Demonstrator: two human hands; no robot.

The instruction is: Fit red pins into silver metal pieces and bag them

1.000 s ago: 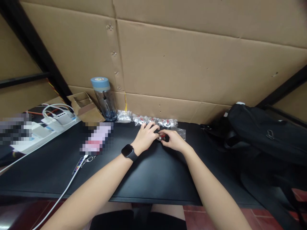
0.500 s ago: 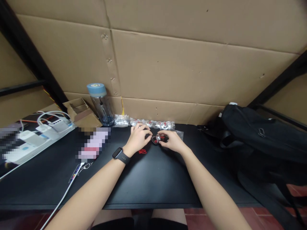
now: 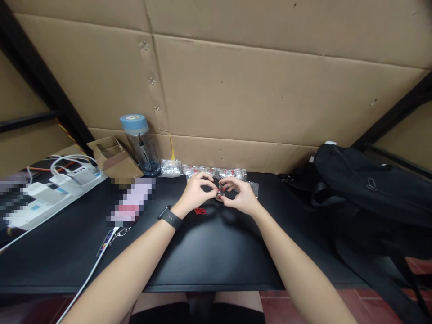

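Cardboard panelling, brown and creased [image 3: 270,99], forms the rear wall above a flat, black-surfaced table [image 3: 216,261]. A large black fabric backpack [image 3: 378,198] occupies the right side. At far left lies a long white plastic power strip [image 3: 47,200] with white cables; nearer the centre, a clear cylindrical bottle with a blue lid [image 3: 143,150] stands beside an open brown cardboard box [image 3: 116,159]. The left hand [image 3: 199,191], black watch at the wrist [image 3: 170,218], is partly closed, its thumb and forefinger almost meeting; whether they grip or merely touch cannot be told. The right hand [image 3: 241,195] is curved, holding a small silvery metal piece with red parts [image 3: 220,191] between thumb and fingertips. This piece lies between the two hands, over the table's middle. Clear plastic packets with silvery and red contents [image 3: 232,173] line the wall's foot behind. A small looped red cord [image 3: 200,211] rests just below the left hand.
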